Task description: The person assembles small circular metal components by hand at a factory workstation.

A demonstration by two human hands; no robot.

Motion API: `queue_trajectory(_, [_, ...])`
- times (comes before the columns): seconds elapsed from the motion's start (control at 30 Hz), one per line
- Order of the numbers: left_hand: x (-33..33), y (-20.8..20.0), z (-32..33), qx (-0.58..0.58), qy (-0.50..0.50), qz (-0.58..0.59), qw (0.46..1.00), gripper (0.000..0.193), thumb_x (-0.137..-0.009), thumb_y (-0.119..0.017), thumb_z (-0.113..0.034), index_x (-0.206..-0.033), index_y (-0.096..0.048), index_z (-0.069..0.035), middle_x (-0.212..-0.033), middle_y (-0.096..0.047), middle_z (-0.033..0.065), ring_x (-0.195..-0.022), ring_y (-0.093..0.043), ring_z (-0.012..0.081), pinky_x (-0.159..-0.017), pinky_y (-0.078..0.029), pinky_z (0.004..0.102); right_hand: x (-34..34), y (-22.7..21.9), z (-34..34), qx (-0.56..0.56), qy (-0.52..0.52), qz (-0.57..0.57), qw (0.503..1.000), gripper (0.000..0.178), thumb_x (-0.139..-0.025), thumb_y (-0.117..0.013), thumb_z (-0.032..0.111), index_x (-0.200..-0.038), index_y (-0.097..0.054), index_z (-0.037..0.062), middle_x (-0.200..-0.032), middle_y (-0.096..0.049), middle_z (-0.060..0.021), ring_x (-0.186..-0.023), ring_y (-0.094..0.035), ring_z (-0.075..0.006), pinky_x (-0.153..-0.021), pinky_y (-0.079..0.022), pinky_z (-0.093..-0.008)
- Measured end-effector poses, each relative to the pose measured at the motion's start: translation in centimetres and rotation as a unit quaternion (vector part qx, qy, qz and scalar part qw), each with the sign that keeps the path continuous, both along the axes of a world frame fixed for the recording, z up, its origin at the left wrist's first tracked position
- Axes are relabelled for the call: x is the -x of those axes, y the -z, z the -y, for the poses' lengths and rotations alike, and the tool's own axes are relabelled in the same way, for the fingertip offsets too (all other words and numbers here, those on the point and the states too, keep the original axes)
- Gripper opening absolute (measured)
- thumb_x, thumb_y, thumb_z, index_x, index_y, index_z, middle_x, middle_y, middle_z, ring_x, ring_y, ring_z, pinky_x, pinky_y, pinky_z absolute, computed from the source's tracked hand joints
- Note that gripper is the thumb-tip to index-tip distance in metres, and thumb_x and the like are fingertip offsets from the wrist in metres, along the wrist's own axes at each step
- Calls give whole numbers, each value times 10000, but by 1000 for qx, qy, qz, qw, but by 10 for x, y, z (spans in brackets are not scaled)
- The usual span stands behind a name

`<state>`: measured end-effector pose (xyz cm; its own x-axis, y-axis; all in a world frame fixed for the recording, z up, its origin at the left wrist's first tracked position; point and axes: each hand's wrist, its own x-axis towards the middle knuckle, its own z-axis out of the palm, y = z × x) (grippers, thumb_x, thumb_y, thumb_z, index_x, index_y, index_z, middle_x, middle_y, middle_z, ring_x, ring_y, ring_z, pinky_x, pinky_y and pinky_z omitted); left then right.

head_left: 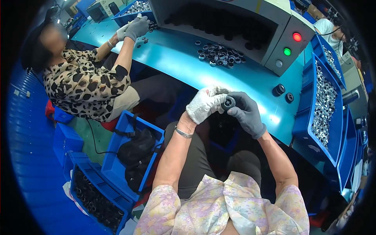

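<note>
Between my two hands, just off the front edge of the bench, is a small black wheel (pixel 228 102) with a spoked silvery centre facing up. My left hand (pixel 204 105), in a white glove, pinches it from the left. Grey-gloved, my right hand (pixel 248 113) grips its right side with thumb and fingers. The glove fingers partly cover the wheel's rim. On the bench beyond my hands lies a loose pile of small black and silvery round parts (pixel 221 55). Two black wheels (pixel 279 90) stand on the bench to the right of my right hand.
A grey machine (pixel 280 43) with a dark opening and lit buttons stands on the turquoise bench (pixel 172 51). At right, a blue bin (pixel 305 117) holds silvery parts. A co-worker (pixel 86 82) in grey gloves sits at left. Blue crates (pixel 111 162) with a black bag and dark rings stand below.
</note>
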<state>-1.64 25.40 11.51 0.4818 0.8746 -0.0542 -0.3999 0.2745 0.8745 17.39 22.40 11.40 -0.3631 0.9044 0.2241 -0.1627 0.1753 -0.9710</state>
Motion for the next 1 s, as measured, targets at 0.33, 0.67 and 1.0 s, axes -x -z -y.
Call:
queue_trajectory(0.33, [31,32,-5,-12,-48,-38,998,308,-978,-545,-226,-1161,-579,20,-938,-611,63,-753,-564,79,-661,-488,195,32,33,40,-235,166,207,935,468,-730,-782,77,-1132,-550,15,-978,-619,-145,-840,-633,-246,-744,-505,-316])
queue_trajectory(0.67, [33,44,-17,29,-145,-30,988,242,-938,-612,-173,-1087,-587,15,-854,-586,75,-672,-513,89,-587,-424,193,9,74,53,-176,122,494,842,422,-822,-682,216,-1173,-500,70,-917,-590,-133,-842,-610,-348,-675,-502,-432])
queue_trajectory(1.0, [25,36,-14,53,-154,-102,981,219,-939,-613,-161,-1063,-597,18,-848,-590,71,-653,-508,68,-564,-419,178,-109,39,-41,14,455,623,636,642,-799,-693,414,-1370,-453,248,-1430,-340,-214,-1307,-283,-466,-1039,-291,-556])
